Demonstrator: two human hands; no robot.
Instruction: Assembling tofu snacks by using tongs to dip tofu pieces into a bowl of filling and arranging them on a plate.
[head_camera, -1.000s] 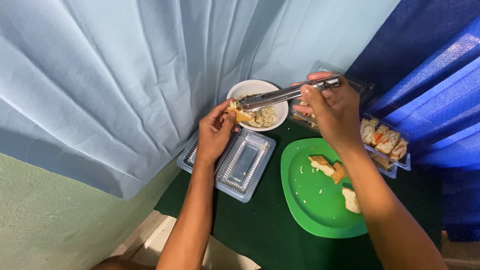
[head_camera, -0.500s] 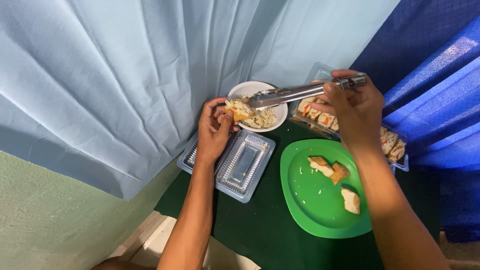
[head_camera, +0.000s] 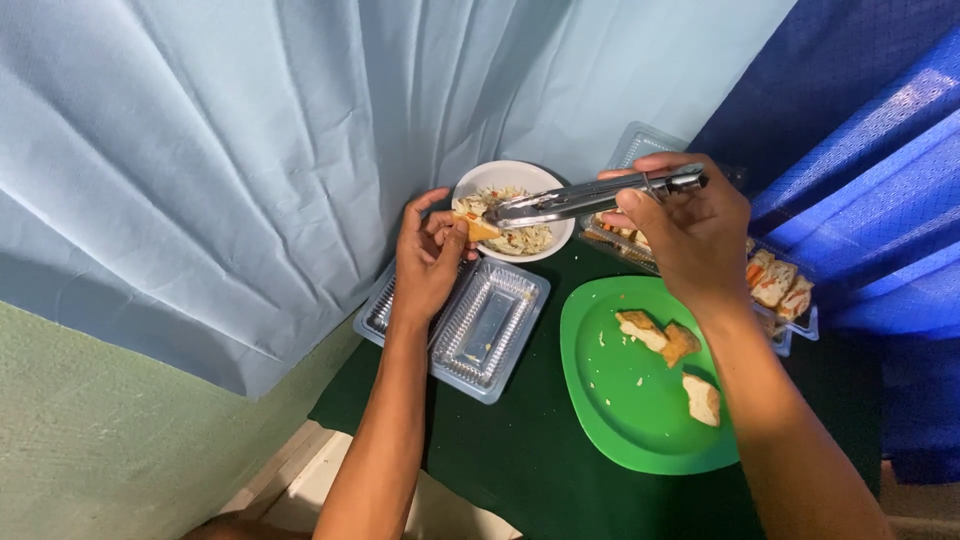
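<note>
Our left hand (head_camera: 428, 262) is pinched together on a small golden wedge of bread or pastry (head_camera: 480, 229), thumb and fingers closed around its near end while its tip reaches over the rim of the white bowl (head_camera: 470, 183), which sits against the pale blue curtain (head_camera: 230, 150). We hold metal tongs (head_camera: 570, 200) in our right hand (head_camera: 685, 235), fingers wrapped tight around the handle end, the closed tips lying over the shredded salad (head_camera: 520, 238) right beside the wedge; whether they grip any filling we cannot tell. We judge the wedge light, soft and crumbly, so it is best held at its crusted outer edges, gently, since a hard squeeze would likely crush it. The salad looks loose and moist, apt to slide off smooth tongs unless scooped from beneath. Below the bowl two clear plastic lids (head_camera: 487, 328) lie on the dark green cloth (head_camera: 520, 460). To their right a green plate (head_camera: 600, 400) carries three more bread pieces (head_camera: 655, 332). Behind our right wrist a clear tray of filled pieces (head_camera: 780, 285) sits near the deep blue drape (head_camera: 860, 150).
</note>
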